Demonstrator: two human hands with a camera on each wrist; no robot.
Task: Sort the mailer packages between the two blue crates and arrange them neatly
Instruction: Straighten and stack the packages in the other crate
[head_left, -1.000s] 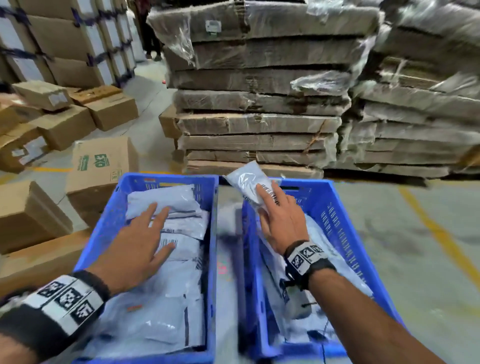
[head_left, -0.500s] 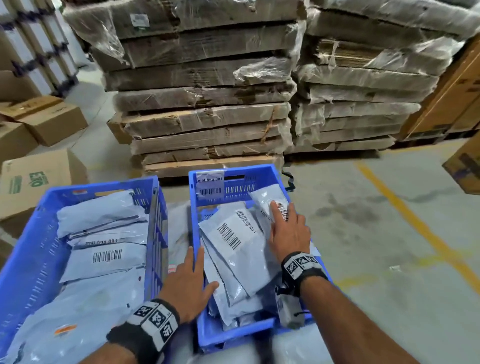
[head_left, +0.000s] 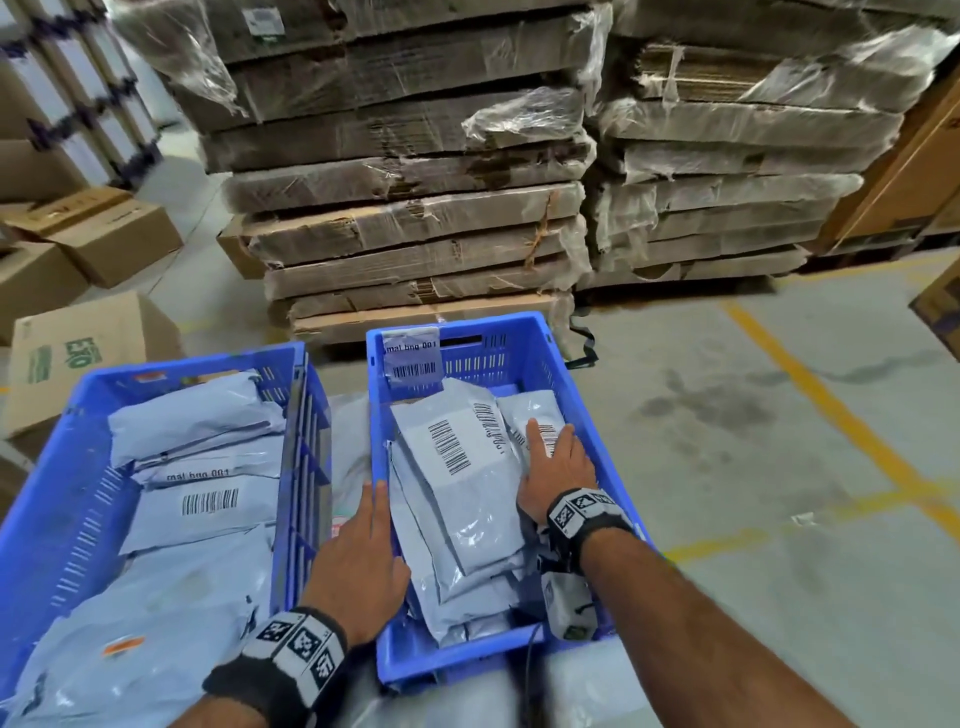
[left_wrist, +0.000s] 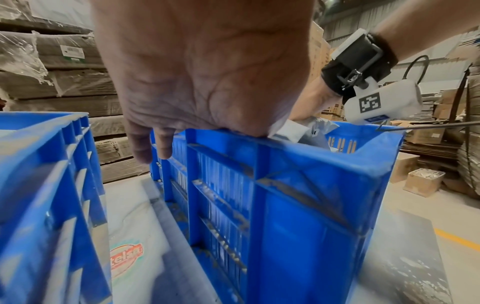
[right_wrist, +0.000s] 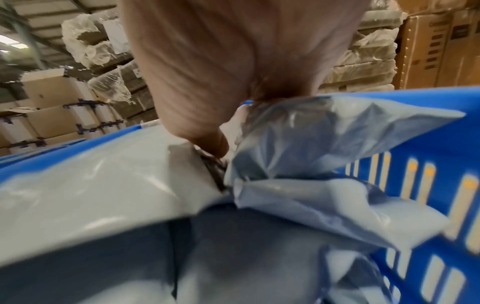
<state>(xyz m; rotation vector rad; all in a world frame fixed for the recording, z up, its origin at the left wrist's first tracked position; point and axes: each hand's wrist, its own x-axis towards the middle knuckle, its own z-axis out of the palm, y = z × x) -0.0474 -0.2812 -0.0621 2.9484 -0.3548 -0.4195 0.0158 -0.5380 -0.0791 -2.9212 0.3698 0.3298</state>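
Observation:
Two blue crates stand side by side. The left crate (head_left: 62, 499) (left_wrist: 39, 185) holds grey mailers (head_left: 208, 509) laid flat in a row. In the right crate (head_left: 519, 353) (left_wrist: 298, 205) more grey mailers overlap, a large barcoded one (head_left: 457, 467) on top. My left hand (head_left: 363, 561) (left_wrist: 166, 131) rests on that crate's left rim, fingers straight and pointing away. My right hand (head_left: 556, 462) (right_wrist: 221, 82) lies flat on a small mailer (head_left: 535, 410) (right_wrist: 324, 144) by the crate's right wall, pressing it down.
Plastic-wrapped stacks of flattened cardboard (head_left: 415, 208) rise just behind the crates. Cardboard boxes (head_left: 78, 353) crowd the left side. Concrete floor with a yellow line (head_left: 831, 405) spreads to the right. Both crates stand on a pale sheet with a red logo (left_wrist: 127, 259).
My left hand left the mailers in the left crate and moved to the right crate's left rim. My right hand lowered the small mailer into the right crate and flattened on it.

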